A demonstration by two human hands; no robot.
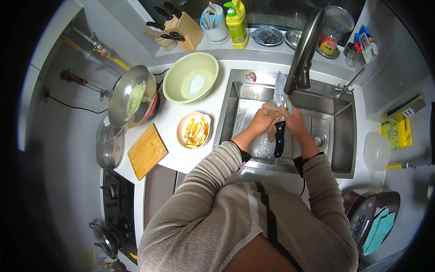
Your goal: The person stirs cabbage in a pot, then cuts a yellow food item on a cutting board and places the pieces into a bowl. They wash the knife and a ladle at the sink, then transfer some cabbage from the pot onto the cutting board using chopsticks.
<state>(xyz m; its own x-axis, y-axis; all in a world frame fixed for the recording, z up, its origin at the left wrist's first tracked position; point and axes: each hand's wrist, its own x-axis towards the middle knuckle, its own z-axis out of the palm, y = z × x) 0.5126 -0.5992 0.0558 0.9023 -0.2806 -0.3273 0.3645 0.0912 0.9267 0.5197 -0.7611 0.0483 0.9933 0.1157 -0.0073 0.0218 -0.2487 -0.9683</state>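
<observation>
Over the stainless steel sink (238, 119), both hands are close together under the tap (306, 51). My left hand (265, 120) grips a pale cloth (271, 106), part of which hangs below the fingers. Just to its right, my right hand (293, 119) has its fingers curled at the same cloth, near a small blue-and-white item (289, 106); what exactly it grips is hidden. A kitchen knife passes behind the hands, its wet blade (280, 86) pointing to the sink's back edge and its black handle (279, 139) showing below.
Left of the sink stand a bowl of cut yellow food (195, 131), a green basin (190, 76), a bamboo board (147, 151) and a steel bowl with shredded greens (117, 91). A knife block (188, 30) and soap bottle (237, 29) line the sill. A rice cooker (357, 217) is at right.
</observation>
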